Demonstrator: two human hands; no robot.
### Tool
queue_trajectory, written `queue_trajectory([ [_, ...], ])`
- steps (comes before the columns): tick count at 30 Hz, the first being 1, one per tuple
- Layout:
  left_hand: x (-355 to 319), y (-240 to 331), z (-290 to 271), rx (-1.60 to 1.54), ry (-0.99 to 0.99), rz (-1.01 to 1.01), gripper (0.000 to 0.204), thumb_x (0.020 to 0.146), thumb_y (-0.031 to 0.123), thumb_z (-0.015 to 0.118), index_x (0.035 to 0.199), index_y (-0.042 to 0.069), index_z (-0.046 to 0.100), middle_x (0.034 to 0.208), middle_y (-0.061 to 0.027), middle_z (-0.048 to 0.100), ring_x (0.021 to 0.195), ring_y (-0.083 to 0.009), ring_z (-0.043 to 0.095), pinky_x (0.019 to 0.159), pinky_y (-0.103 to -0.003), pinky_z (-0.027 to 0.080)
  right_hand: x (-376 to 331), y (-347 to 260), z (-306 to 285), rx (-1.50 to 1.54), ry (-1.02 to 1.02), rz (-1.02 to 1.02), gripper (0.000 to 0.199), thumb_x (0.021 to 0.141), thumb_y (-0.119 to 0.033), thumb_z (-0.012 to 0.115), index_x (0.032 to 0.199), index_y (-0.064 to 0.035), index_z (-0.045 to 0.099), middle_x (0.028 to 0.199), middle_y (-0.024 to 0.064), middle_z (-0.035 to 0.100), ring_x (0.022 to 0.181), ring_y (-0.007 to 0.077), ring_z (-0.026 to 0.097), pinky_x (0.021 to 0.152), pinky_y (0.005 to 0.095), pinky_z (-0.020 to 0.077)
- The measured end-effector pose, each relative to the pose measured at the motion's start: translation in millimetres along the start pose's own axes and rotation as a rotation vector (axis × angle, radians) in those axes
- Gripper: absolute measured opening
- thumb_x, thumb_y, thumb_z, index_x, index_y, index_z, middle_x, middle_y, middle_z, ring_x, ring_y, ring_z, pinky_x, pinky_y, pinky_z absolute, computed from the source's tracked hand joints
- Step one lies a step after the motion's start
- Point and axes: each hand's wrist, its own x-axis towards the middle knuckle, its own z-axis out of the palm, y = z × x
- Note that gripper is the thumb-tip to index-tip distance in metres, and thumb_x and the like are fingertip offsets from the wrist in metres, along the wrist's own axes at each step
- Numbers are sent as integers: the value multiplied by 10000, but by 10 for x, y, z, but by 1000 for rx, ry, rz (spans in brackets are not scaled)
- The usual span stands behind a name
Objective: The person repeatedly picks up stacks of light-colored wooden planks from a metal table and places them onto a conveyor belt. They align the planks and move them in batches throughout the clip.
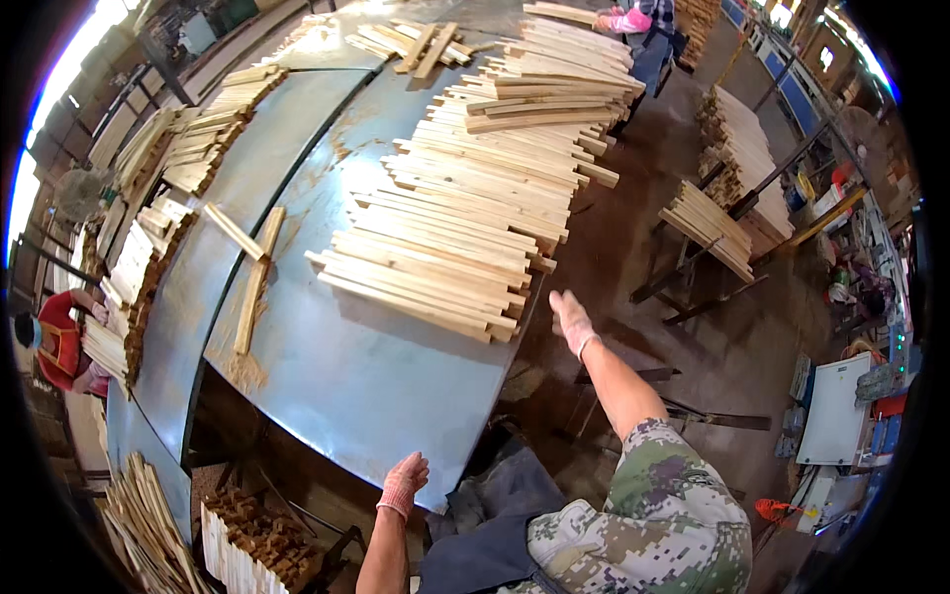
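Red-topped co-worker (pixel 67 346): well off to the left of the blue-grey metal worktop (pixel 396 381), gloved hands among pale stacked strips (pixel 102 348).
Slanting bundle (pixel 148 520): on the left, off the worktop's near end, thin strips leaning together.
Loose strips (pixel 249 312): lying on the worktop towards its left side, sawdust (pixel 243 372) around their near end.
Left hand (pixel 405 482): gloved, at the worktop's near edge, fingers curled inward — from here I can't tell whether that grip is fully closed.
Wooden slats (pixel 445 257): side by side in a long, uneven row across the worktop, from its middle to its far end, ends towards its right edge; a few more (pixel 544 104) lie on top near the far end.
Right hand (pixel 572 322): gloved, just off the worktop's right edge — grip spread, fingers stretched out, near the slat ends but apart from them.
Second co-worker (pixel 643 25): at the worktop's far right corner, pink sleeve showing.
Racked slats (pixel 708 228): on a dark stand, well right of the worktop.
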Motion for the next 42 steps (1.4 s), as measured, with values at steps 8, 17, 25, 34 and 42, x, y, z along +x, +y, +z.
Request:
queue_trajectory([
  [8,913,1479,1485,22,-84,156,998,985,417,753,1735,125,163,1513,-109,583,1261,-273,630,1015,-455,518,1680,-669,64,290,193,-139,855,1048,-631,592,1543,59,494,1550,188,580,1445,289,513,1206,384,368],
  [17,1475,2108,2631,-237,36,207,669,971,452,776,1535,268,467,1193,-6,651,968,-163,643,845,-397,519,1866,-474,64,159,289,-93,677,1015,-533,675,1445,-14,617,1378,107,674,1291,230,575,1148,372,398],
  [25,1680,2021,1784,-317,242,193,667,946,378,811,1506,178,510,1309,-46,643,1123,-229,661,933,-418,574,562,-307,670,330,211,6,569,1061,-424,680,1435,0,613,1269,26,661,1173,133,577,1085,311,449],
  [34,1537,2126,1277,-132,292,253,711,958,413,787,1522,77,514,1403,-98,646,1313,-275,607,1122,-470,487,113,-36,432,71,-181,59,990,1060,-673,554,1649,86,315,1638,203,475,1537,249,404,1275,362,300],
  [42,1693,1914,996,-3,357,302,673,1004,458,736,1462,0,550,1311,-110,676,1194,-231,628,1052,-391,498,1399,-1020,511,-188,-318,-238,665,1110,-318,624,1593,94,426,1626,249,502,1503,283,500,1233,332,394],
])
